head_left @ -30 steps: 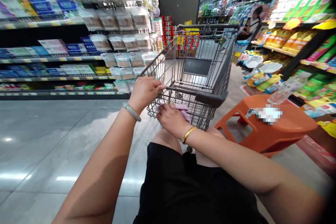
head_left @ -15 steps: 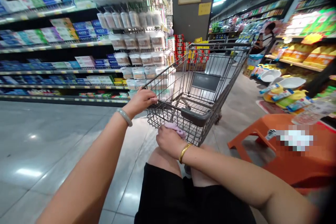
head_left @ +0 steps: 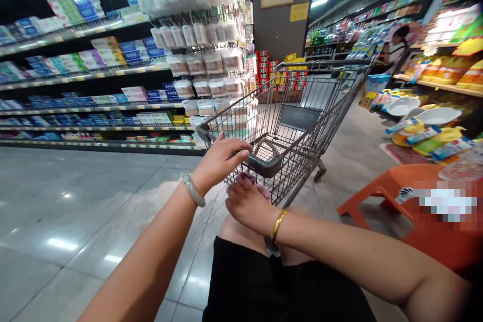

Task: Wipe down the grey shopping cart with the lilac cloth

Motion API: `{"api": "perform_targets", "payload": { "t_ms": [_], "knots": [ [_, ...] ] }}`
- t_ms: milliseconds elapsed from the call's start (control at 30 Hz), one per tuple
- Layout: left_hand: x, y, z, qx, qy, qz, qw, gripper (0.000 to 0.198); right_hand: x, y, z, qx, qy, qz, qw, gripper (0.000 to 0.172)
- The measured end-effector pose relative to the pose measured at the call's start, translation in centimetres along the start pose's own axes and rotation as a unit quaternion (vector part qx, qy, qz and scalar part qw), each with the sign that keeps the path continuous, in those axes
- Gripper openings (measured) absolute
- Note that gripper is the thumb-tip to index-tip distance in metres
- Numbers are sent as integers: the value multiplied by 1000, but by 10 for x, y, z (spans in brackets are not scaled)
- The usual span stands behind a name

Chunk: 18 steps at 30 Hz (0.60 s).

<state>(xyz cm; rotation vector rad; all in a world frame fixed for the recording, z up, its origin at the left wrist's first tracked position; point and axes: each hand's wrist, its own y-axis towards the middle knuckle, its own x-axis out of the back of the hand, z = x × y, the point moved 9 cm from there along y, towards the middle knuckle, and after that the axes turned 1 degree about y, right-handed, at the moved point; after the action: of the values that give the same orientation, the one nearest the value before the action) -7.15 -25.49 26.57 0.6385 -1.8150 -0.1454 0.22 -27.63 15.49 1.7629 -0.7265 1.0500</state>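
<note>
A grey wire shopping cart (head_left: pixel 266 167) stands tilted sideways in view just ahead of my knees, with a dark plastic bumper at its near corner. My left hand (head_left: pixel 222 162), with a pale bangle at the wrist, hovers at the near end of the cart. Its fingers are stretched out and hold nothing; whether the fingertips touch the rim I cannot tell. Lower down, my right hand (head_left: pixel 249 206) is closed on a crumpled purple cloth (head_left: pixel 246 177) close to the cart's wire side. A gold bracelet circles that wrist, and the hand partly hides the cloth.
At right stands an orange plastic stool (head_left: pixel 377 186) with a blurred-out item on it. Beyond it are white basins (head_left: pixel 439 115) and yellow bottles (head_left: pixel 451 73). Stocked shelves (head_left: pixel 94 113) line the left. A person (head_left: pixel 392 53) is in the far aisle.
My left hand has let go of the cart's left rim and shifted right, its fingers now extended. The cart's near end has turned slightly. My right hand still holds the cloth.
</note>
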Motion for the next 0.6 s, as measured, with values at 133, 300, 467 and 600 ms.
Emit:
{"api": "perform_targets", "payload": {
  "t_ms": [133, 300, 467, 600],
  "knots": [
    [-16, -3, -36, -34, 18, -17, 999, 56, 10, -12, -5, -9, -46, -57, 997, 27],
    [-22, 1, -37, -39, 77, -39, 996, 58, 26, -41, -1, 86, -72, -131, 985, 21],
    [-17, 0, -31, -66, 66, -61, 994, 64, 56, -54, -21, 13, -70, -241, 968, 13],
    [-16, -1, -23, -74, 72, -61, 993, 64, 39, -81, -16, 30, -59, -273, 960, 17]
  ]
}}
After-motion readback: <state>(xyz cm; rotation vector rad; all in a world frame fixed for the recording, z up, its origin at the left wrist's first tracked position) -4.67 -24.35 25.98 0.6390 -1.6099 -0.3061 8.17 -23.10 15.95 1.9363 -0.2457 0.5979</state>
